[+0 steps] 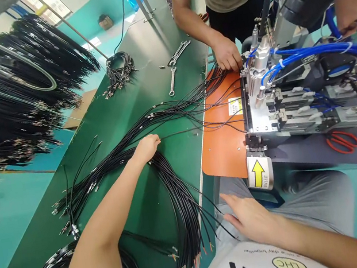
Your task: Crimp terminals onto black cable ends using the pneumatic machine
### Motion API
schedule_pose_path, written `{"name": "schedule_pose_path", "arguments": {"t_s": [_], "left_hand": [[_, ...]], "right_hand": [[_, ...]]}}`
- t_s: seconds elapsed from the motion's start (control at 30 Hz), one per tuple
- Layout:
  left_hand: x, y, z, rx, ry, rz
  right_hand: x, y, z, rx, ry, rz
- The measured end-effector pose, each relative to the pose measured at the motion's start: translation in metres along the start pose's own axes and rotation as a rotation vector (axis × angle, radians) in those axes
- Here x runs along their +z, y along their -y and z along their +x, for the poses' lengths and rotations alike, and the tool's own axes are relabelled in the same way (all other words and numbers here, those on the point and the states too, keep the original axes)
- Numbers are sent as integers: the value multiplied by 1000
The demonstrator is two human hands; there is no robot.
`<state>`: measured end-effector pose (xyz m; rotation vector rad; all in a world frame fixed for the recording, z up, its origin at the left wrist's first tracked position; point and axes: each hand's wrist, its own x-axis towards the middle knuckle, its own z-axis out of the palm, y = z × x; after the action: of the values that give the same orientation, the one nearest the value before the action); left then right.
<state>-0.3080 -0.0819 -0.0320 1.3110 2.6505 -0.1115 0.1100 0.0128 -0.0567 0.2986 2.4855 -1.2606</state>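
Now the left hand (pixel 147 148) pinches the bend of a long, draped bundle of thin black cables (pixel 181 201) on the smooth green tabletop (pixel 181 151), its length sweeping toward the body, while the right hand (pixel 248 214), spread and empty, hovers just beyond its right flank.

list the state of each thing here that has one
left hand, closed on cable bundle
right hand, open, fingers extended
cable bundle, stripped ends fanned
cable coil, looped, lying down
combination spanners, lying flat
red-handled scissors, lying flat
hanging cables, thickly bunched
machine, running or idle unclear
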Motion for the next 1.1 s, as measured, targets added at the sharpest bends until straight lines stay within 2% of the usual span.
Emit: {"name": "schedule_pose_path", "arguments": {"t_s": [0.13,0.23,0.3,0.37,0.43,0.53,0.6,0.7,0.8,0.87,0.93,1.0,1.1], "left_hand": [[10,-31,33,18,-76,-6],[9,-63,47,49,-107,-18],[3,-82,39,78,-131,-22],[-1,-96,15,144,-126,-25],[-4,-104,-20,276,-24,-40],[-4,-104,-73,582,298,-72],[-3,-100,-96,666,445,-79],[-1,-91,-105,594,511,-106],[-2,-81,-95,589,588,-172],[-10,-76,-86,597,622,-222],[-25,-77,-82,584,595,-309],[-44,-85,-83,527,489,-404],[-65,-114,-90,466,301,-379]], "right_hand": [[8,-6,7,29,32,17],[16,-9,11,13,36,89],[23,-12,15,-11,52,144],[30,-15,20,-41,84,176],[36,-17,22,-77,101,175],[37,-18,21,-123,82,186],[34,-18,18,-126,71,237],[25,-22,13,-99,73,302],[18,-27,7,-75,55,328],[14,-30,2,-66,5,350],[10,-31,-5,-54,-62,381],[4,-30,-11,-43,-101,455],[-5,-24,-19,-56,-114,667]]}}
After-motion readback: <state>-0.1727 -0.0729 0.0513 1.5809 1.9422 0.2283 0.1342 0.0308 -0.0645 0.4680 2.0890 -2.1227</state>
